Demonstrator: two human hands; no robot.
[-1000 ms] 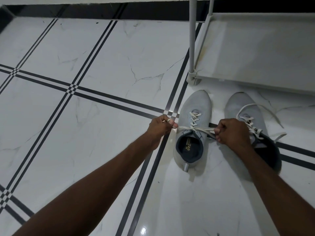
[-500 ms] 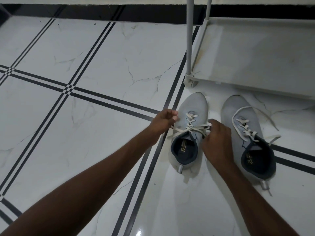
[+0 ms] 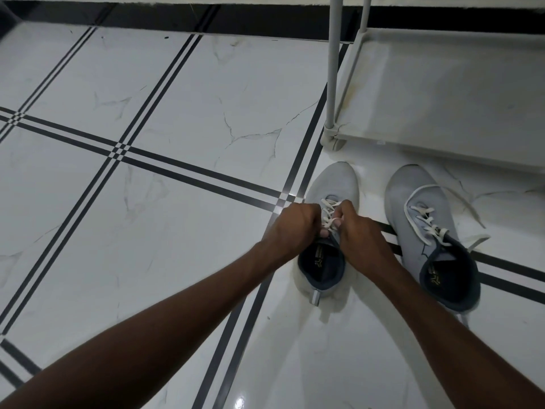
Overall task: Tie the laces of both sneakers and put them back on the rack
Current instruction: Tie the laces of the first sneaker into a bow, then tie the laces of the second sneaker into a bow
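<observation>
White laces (image 3: 329, 213) apparently pinched, both hands (image 3: 295, 227) curled

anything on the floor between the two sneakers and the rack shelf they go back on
Nothing visible. The left sneaker and right sneaker point toe-first at the rack shelf, with only bare floor between. The rack's corner post rises just beyond the left sneaker's toe, so that one may need to go in slightly rightward.

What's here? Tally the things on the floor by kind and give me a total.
Grey sneakers: 2, the left sneaker being laced by the left hand and right hand, and the right sneaker with loose laces
White shoe rack: 1
Total: 3
</observation>
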